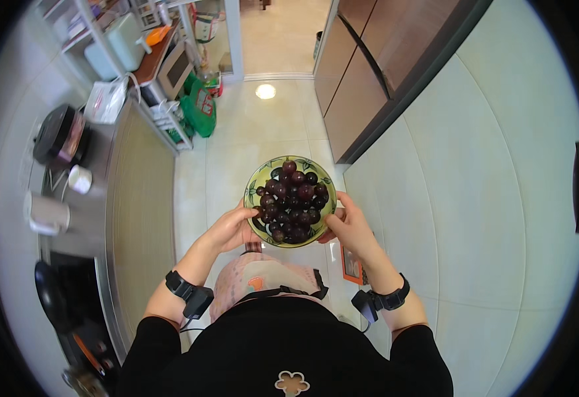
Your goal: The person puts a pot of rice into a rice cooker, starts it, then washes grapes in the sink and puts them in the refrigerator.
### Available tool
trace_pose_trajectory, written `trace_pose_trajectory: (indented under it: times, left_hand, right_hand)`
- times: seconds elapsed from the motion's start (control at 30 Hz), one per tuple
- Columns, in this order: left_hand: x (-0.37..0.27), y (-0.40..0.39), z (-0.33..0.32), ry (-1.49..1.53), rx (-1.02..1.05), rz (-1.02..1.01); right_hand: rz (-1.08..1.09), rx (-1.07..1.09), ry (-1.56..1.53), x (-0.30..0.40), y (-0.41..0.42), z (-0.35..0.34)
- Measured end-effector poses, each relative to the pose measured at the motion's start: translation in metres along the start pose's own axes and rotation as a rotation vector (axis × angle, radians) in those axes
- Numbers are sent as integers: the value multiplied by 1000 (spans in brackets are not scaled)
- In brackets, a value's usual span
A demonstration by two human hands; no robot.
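Observation:
In front of my body I hold a yellow-green patterned bowl (pixel 289 245) with both hands. Dark purple grapes (pixel 293 201) are heaped in it, and leaf-like designs show along its inner rim. My left hand (pixel 232 226) grips the left side, thumb over the rim beside the grapes. On the right side my right hand (pixel 351 223) holds the rim, its thumb on the inside edge. The fingers beneath the bowl are mostly hidden.
A steel counter (pixel 103 149) on the left bears a rice cooker (pixel 61 136) and a white cup (pixel 80 178). Ahead, a green bag (pixel 200 109) stands on the floor by a shelf rack. A brown refrigerator (pixel 354 74) stands at the right, near the doorway (pixel 284 44).

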State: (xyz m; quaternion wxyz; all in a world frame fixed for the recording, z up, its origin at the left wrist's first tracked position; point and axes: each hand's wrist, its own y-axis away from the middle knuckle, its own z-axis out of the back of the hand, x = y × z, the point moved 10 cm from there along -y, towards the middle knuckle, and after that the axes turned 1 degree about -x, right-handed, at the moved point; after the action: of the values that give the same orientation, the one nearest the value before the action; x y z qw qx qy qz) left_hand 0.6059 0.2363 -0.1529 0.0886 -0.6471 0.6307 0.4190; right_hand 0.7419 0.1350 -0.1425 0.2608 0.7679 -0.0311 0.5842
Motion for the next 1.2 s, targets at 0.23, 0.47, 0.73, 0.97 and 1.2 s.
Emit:
trace_pose_trajectory:
  times: [0.23,0.47,0.73,0.97,1.2]
  left_hand:
    - [-98,-130,-6,-145,107,156]
    - [-197,-303,21,-104,39,58]
    - [-362,-447,36,-190,8,-62]
    - [-413,-582,68,-185,70,82]
    - [-462,-705,73,-313,337,321]
  right_hand:
    - [15,-105,-195,44,-118,76]
    - [92,61,-403,95,-302,172]
    - [118,-529,-1036,71,-558,374]
    - [247,-758,-1721,-11,-655,450]
    - [419,-1301,-1726,-60,-668,463]
